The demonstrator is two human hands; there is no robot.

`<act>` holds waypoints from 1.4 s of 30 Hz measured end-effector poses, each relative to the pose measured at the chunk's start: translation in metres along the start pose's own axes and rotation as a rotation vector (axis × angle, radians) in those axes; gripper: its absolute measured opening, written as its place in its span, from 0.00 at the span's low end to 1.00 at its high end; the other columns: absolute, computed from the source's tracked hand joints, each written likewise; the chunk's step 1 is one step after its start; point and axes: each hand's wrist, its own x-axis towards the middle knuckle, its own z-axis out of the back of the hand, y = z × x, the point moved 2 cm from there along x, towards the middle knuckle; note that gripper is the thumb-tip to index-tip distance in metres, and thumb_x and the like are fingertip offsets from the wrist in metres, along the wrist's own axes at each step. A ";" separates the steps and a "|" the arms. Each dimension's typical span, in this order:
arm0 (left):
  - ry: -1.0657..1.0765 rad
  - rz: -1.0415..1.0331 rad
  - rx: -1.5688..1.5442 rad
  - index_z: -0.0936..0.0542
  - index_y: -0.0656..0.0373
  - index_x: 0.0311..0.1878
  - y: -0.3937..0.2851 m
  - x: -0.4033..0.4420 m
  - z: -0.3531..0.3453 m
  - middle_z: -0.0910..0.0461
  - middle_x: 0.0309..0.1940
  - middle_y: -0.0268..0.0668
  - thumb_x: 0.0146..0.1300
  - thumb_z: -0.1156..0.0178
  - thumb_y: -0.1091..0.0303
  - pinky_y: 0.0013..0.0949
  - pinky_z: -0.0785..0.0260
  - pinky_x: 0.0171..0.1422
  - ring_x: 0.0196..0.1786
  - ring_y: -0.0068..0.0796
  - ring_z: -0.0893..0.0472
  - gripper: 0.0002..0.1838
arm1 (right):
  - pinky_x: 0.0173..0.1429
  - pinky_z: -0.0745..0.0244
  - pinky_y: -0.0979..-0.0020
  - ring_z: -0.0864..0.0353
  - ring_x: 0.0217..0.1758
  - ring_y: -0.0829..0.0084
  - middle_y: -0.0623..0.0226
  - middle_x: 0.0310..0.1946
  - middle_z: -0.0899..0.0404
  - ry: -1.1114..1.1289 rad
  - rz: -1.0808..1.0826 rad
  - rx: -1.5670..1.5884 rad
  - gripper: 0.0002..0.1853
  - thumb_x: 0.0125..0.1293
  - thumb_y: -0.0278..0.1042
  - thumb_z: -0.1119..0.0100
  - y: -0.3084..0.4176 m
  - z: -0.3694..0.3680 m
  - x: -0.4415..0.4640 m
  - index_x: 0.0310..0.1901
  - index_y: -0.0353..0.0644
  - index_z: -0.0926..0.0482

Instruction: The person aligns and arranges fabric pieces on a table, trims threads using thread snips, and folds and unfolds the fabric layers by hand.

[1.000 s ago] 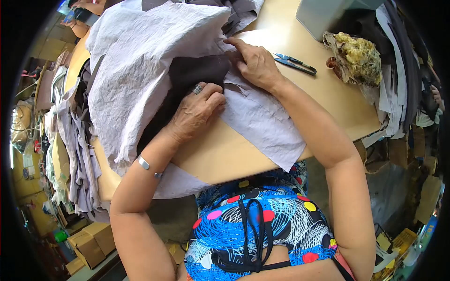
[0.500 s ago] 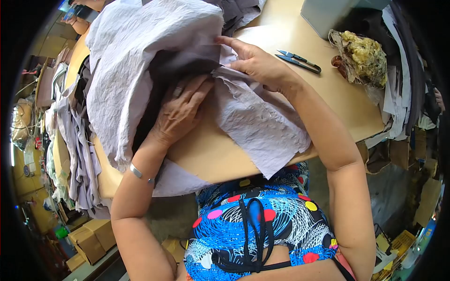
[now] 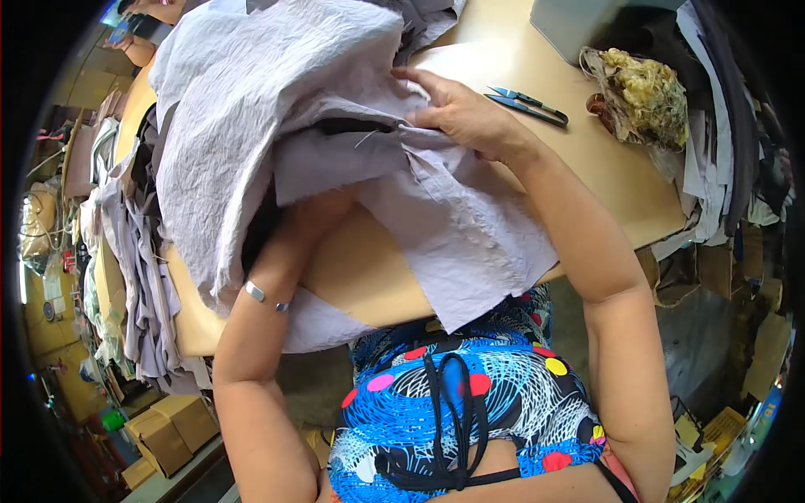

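Observation:
A large bunched piece of light grey-lavender fabric [image 3: 222,126] lies over the table, with frayed seam edges showing. My right hand [image 3: 465,113] pinches its folded edge between thumb and fingers, right of the opening. My left hand [image 3: 327,210] reaches in beneath a darker grey flap [image 3: 335,163], which hides its fingers; only the wrist side shows. From the right hand a loose panel [image 3: 470,243] of the same cloth hangs toward the table's front edge. A short loose thread stands up near the flap's top edge.
Blue-handled thread snips [image 3: 528,106] lie on the wooden table [image 3: 620,193], right of my right hand. Beyond them sits a tangle of yellowish threads [image 3: 641,101] beside a grey bin [image 3: 579,29]. Stacked cloth [image 3: 138,277] hangs along the left edge. Another person's arm [image 3: 138,50] shows at top left.
My left hand has slid under the cloth, and the dark grey flap now drapes over it. My right hand keeps its hold. The hanging panel has swung slightly left and down.

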 end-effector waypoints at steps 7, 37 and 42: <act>0.036 -0.192 0.346 0.23 0.55 0.37 -0.011 -0.002 0.000 0.27 0.35 0.38 0.52 0.46 0.71 0.38 0.28 0.49 0.40 0.35 0.22 0.08 | 0.44 0.24 0.53 0.19 0.33 0.48 0.51 0.26 0.20 -0.235 0.059 -0.837 0.37 0.58 0.26 0.45 0.004 -0.016 -0.005 0.68 0.64 0.42; 0.139 -0.051 0.034 0.25 0.61 0.40 -0.062 -0.007 -0.008 0.27 0.47 0.40 0.53 0.43 0.73 0.37 0.30 0.53 0.50 0.39 0.24 0.10 | 0.44 0.26 0.61 0.23 0.38 0.58 0.61 0.37 0.25 -0.140 0.491 -0.897 0.11 0.55 0.22 0.49 0.025 -0.015 -0.091 0.42 0.38 0.25; 0.028 -0.037 0.026 0.25 0.61 0.42 -0.063 -0.010 -0.023 0.27 0.44 0.38 0.50 0.46 0.73 0.35 0.31 0.55 0.50 0.34 0.24 0.13 | 0.43 0.26 0.66 0.24 0.39 0.61 0.61 0.36 0.26 -0.050 0.531 -0.916 0.11 0.55 0.25 0.48 0.006 -0.017 -0.102 0.41 0.36 0.24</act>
